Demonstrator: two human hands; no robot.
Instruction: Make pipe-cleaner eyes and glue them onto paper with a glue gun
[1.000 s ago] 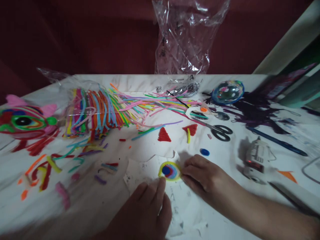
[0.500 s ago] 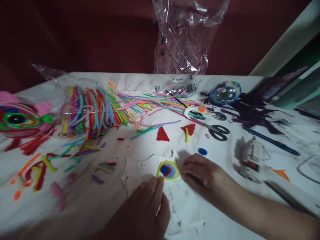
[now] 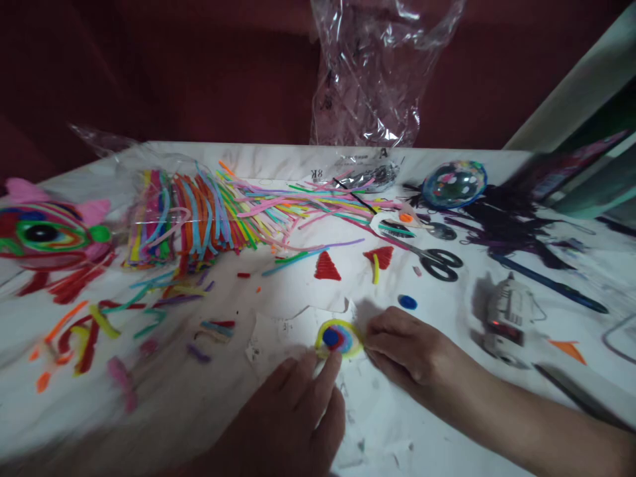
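Observation:
An eye-shaped piece of pipe cleaner (image 3: 346,340), rimmed in yellow with a blue disc inside, lies on a creased sheet of paper (image 3: 278,338) with writing on it. My left hand (image 3: 298,411) rests at its lower left with fingers stretched out, two fingertips touching the rim and the lower inside. On the right, my right hand (image 3: 405,341) has its thumb and fingers pinched at the piece's pointed end, where the yellow strand runs into the grip. A small blue coil (image 3: 408,302) lies just beyond my right hand.
Behind the paper lie red triangles (image 3: 327,266) and black-handled scissors (image 3: 440,264). A hot glue gun (image 3: 507,315) stands at right. Bundled pipe cleaners (image 3: 199,218) fill the back left, beside a colourful mask (image 3: 54,232). Cut scraps (image 3: 84,338) are strewn at left.
One finger of my left hand has shifted up and right onto the lower inside of the eye-shaped piece. My right hand keeps its pinch. The whole view has shifted slightly.

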